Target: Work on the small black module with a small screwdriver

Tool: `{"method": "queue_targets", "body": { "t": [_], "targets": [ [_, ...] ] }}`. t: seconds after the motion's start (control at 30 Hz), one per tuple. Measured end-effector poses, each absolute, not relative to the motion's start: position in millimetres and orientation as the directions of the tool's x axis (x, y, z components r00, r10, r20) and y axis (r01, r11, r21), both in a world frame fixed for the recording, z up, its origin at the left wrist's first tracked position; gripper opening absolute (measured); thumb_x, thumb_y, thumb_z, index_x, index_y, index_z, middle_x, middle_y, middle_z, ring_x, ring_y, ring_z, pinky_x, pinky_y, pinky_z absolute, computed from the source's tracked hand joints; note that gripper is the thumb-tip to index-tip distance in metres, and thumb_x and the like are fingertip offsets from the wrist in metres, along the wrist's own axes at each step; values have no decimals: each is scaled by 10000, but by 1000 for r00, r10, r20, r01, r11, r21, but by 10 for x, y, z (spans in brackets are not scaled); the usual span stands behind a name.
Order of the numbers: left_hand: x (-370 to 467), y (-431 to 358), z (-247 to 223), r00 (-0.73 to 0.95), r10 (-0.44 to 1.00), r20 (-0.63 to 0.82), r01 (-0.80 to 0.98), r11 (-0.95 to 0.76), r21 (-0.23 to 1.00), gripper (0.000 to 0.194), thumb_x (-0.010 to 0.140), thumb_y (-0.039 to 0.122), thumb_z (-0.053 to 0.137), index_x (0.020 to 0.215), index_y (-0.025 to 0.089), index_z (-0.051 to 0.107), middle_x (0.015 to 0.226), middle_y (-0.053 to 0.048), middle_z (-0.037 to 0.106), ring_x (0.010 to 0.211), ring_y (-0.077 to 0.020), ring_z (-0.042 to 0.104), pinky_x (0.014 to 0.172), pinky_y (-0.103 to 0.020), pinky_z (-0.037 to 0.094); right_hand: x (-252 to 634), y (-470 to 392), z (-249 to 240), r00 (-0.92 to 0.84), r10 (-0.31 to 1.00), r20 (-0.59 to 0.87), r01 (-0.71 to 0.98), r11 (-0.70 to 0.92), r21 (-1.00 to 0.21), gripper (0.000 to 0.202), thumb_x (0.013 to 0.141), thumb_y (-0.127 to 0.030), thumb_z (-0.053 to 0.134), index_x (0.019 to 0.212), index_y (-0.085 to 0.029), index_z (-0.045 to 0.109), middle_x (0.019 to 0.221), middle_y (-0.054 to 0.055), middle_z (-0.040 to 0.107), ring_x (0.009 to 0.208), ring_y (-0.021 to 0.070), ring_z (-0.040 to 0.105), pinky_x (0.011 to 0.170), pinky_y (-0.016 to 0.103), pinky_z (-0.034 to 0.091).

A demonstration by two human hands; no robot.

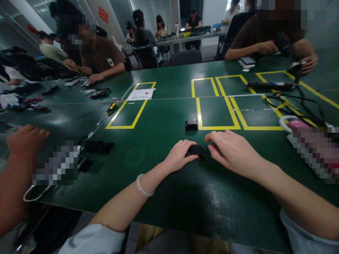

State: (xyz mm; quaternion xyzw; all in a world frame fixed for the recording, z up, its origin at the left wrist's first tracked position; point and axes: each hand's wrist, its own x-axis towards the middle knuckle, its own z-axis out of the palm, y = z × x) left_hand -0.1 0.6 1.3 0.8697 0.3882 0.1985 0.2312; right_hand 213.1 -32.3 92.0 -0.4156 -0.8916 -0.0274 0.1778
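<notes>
My left hand (181, 155) rests on the table with thumb and fingers closed around a small black box-shaped part (196, 151). Just to the right of that part is my right hand (234, 151), its fingers bent and a gap between thumb and forefinger. I see nothing between those fingertips, though the inside of the hand is in shadow. A second black part (191, 124), with raised ends, stands beyond my left hand near the yellow tape.
Yellow tape rectangles (219, 128) mark the green table (164, 190). A yellow-black screwdriver (110, 108) and flat black pieces (100, 147) lie to the left, near another person's arm (18, 169). Black cables (280, 102) and a pink item (298, 124) are on the right. People sit opposite.
</notes>
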Motion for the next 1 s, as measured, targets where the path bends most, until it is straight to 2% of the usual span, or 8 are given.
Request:
{"method": "queue_targets", "body": {
  "t": [0.17, 0.23, 0.43, 0.63, 0.73, 0.9, 1.0],
  "targets": [
    [1, 6, 17, 624, 764, 164, 582, -594, 556, 346, 892, 414, 569, 1170, 216, 509, 1113, -56, 578, 1025, -232, 511, 914, -373, 411, 2135, -317, 915, -605, 729, 320, 756, 653, -58, 197, 940, -339, 426, 842, -192, 514, 701, 20, 609, 641, 165, 531, 643, 284, 335],
    [1, 6, 18, 618, 771, 154, 591, -585, 556, 351, 891, 420, 567, 1172, 217, 509, 1110, -61, 580, 1025, -238, 512, 916, -384, 411, 2133, -308, 904, -601, 728, 329, 761, 647, -41, 219, 950, -322, 400, 811, -195, 512, 670, 19, 602, 612, 160, 517, 635, 284, 329],
    [1, 3, 24, 619, 771, 150, 592, -584, 556, 354, 895, 430, 552, 1174, 216, 508, 1122, -70, 578, 1030, -246, 512, 918, -395, 412, 2124, -324, 917, -581, 737, 345, 758, 645, -101, 105, 902, -219, 419, 910, -182, 516, 745, 22, 618, 657, 156, 531, 655, 284, 338],
    [0, 0, 22, 619, 768, 165, 585, -590, 557, 349, 893, 419, 565, 1172, 217, 509, 1117, -62, 579, 1027, -238, 513, 912, -379, 415, 2128, -322, 921, -597, 735, 322, 757, 649, -77, 200, 941, -334, 412, 837, -194, 511, 698, 18, 604, 638, 161, 528, 641, 284, 329],
    [0, 1, 21, 618, 768, 166, 584, -590, 557, 355, 893, 418, 566, 1174, 211, 505, 1110, -61, 578, 1020, -234, 513, 904, -376, 417, 2129, -307, 907, -587, 742, 324, 767, 638, -68, 197, 950, -301, 398, 825, -196, 509, 679, 17, 606, 618, 159, 526, 629, 280, 325],
    [1, 0, 29, 620, 768, 158, 589, -589, 552, 350, 895, 424, 559, 1169, 213, 507, 1110, -60, 577, 1013, -236, 511, 902, -376, 416, 2125, -315, 920, -577, 752, 319, 766, 634, -110, 99, 918, -236, 420, 914, -187, 506, 767, 28, 625, 685, 171, 551, 657, 284, 350],
    [-1, 0, 27, 620, 767, 166, 586, -594, 551, 350, 894, 419, 563, 1171, 212, 505, 1110, -59, 576, 1013, -235, 510, 902, -373, 415, 2127, -325, 936, -578, 757, 303, 761, 635, -134, 114, 923, -273, 430, 933, -186, 502, 789, 29, 630, 705, 173, 558, 665, 287, 357]
  ]
}}
